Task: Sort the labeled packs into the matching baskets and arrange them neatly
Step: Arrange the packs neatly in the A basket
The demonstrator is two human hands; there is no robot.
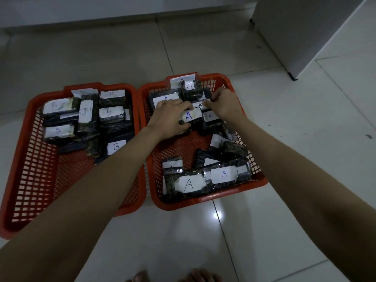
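Two red mesh baskets stand side by side on the tiled floor. The left basket (24, 159) holds several dark packs with white B labels (108, 112). The right basket (258, 180) holds several dark packs labeled A, some at its far end, some at its near end (189, 183). My left hand (168, 117) grips a pack with a blue A (192, 116) in the far half of the right basket. My right hand (222, 103) pinches the edge of a neighbouring A pack (200, 104) just behind it.
A paper tag marked A (179, 80) sticks up on the right basket's far rim; a B tag (81, 92) on the left basket's. A grey cabinet (305, 33) stands at the back right. My toes (173, 276) show at the bottom edge.
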